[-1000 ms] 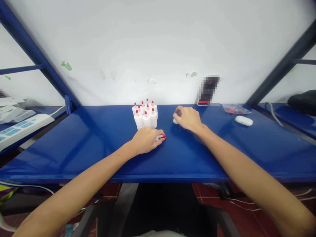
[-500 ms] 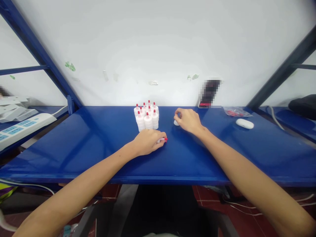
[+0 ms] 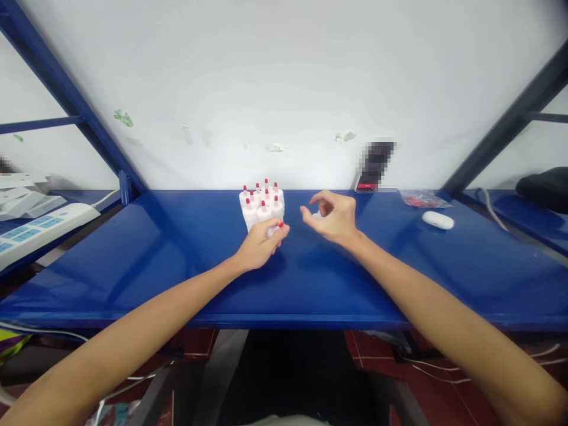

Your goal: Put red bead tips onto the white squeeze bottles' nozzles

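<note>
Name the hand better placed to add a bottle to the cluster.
Probably the left hand: it holds a red-tipped bottle close to the cluster, while the right hand is farther away.

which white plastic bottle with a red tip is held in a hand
The red-tipped white plastic bottle gripped by the left hand; the other red-tipped bottles stand upright, clustered on the blue table behind it.

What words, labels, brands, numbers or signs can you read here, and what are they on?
No text is readable.
Phone: pale marks on the red band, too small to read; the rest is pixelated.
Power strip: any print too small to read.
Standing red-capped bottles: no lettering visible.
</note>
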### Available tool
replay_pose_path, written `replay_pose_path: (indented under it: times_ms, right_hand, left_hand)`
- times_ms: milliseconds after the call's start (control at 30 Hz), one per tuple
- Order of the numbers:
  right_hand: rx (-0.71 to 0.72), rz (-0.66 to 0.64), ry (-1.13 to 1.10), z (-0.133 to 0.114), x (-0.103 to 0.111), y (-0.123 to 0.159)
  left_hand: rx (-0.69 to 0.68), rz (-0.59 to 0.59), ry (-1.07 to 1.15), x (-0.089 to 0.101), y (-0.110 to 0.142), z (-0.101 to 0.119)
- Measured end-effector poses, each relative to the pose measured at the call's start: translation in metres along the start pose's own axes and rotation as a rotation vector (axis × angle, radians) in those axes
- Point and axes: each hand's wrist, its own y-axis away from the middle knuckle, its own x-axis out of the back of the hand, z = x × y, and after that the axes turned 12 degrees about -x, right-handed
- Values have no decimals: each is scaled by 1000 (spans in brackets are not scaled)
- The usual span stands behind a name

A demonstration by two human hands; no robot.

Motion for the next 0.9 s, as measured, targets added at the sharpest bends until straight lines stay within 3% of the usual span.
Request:
replay_pose_path:
  times_ms: [133, 200, 300, 500, 633, 733, 900]
  right_hand:
    - [238, -312, -110, -23, 4, 12]
    - [343, -518, -72, -39, 2, 21]
    - [492, -680, 88, -60, -5, 36]
    - [464, -782, 278, -68, -8, 47]
    - [439, -808, 253, -59, -1, 37]
    - [342, -758, 281, -58, -2, 33]
    - [293, -793, 289, -62, -13, 36]
  left_hand:
    - [90, 55, 291, 1, -3, -5]
    - [90, 67, 366, 3, -6, -8]
    - [97, 108, 485, 5, -9, -12]
    - [141, 137, 611, 4, -7, -8]
    - [-45, 207, 486, 7, -5, 6]
    - [-197, 336, 411, 15, -5, 11]
    - [-277, 522, 346, 24, -8, 6]
